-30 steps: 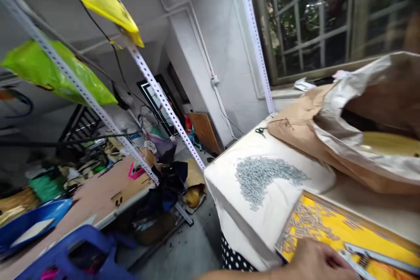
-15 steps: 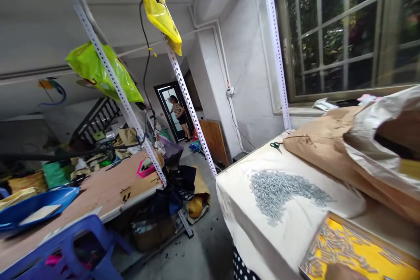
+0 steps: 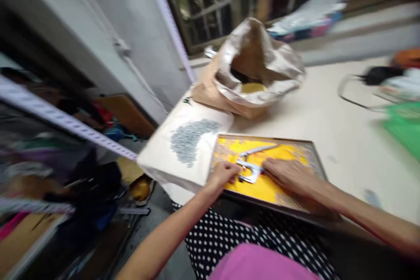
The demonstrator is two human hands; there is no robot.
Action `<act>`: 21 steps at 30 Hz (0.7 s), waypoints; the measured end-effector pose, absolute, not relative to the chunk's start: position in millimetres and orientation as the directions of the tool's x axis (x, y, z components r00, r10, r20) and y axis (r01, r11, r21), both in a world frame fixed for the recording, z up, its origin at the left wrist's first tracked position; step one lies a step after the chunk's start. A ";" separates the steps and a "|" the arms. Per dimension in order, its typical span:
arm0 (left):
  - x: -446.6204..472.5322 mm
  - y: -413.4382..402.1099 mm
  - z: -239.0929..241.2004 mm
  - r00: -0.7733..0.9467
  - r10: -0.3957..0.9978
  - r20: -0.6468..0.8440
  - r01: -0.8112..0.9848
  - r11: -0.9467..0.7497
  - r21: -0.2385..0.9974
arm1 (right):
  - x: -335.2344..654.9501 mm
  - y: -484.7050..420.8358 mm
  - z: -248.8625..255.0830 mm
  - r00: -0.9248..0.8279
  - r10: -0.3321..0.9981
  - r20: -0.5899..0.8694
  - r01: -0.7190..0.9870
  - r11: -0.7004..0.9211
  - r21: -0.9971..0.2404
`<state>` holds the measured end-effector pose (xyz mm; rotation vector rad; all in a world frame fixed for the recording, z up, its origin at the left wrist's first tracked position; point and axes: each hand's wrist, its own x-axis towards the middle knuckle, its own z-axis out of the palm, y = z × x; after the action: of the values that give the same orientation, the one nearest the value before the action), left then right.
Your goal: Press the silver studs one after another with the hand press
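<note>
Small grey metal sticks (image 3: pixel 189 140) lie heaped at left. The left hand (image 3: pixel 225 172), its grip narrow, is right by a silver metal tool (image 3: pixel 253 172) over a flat yellow-bottomed tray (image 3: pixel 254 190). The right hand (image 3: pixel 288 174) has its grip on the tool.

silvery C-framed tool (image 3: pixel 255 174), over yellow-lined tray (image 3: pixel 251 189)

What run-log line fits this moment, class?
left hand: at metal tool | right hand: at metal tool | metal tool: over yellow-bottomed tray | grey pile: left of tray
</note>
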<state>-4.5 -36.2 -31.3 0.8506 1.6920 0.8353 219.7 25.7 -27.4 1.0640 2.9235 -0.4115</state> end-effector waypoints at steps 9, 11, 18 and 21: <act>-5.1 -28.6 -19.0 -0.163 0.832 -0.530 0.128 0.551 0.825 | 222.7 37.1 -46.2 -0.795 0.606 -0.016 0.587 0.764 -0.268; -1.9 -27.4 -18.1 -0.186 0.827 -0.531 0.148 0.558 0.817 | 224.6 34.2 -45.5 -0.803 0.596 0.007 0.571 0.771 -0.282; 5.0 -24.2 -14.9 -0.241 0.813 -0.530 0.230 0.579 0.782 | 227.4 29.4 -46.3 -0.791 0.611 -0.028 0.589 0.747 -0.309; 5.3 -21.6 -13.0 -0.231 0.810 -0.540 0.272 0.586 0.763 | 228.9 28.2 -51.8 -0.792 0.610 0.013 0.575 0.754 -0.318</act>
<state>5.3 -21.6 -13.0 0.8873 1.7830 0.6501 228.9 28.2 -51.8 1.0343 3.0494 -0.4907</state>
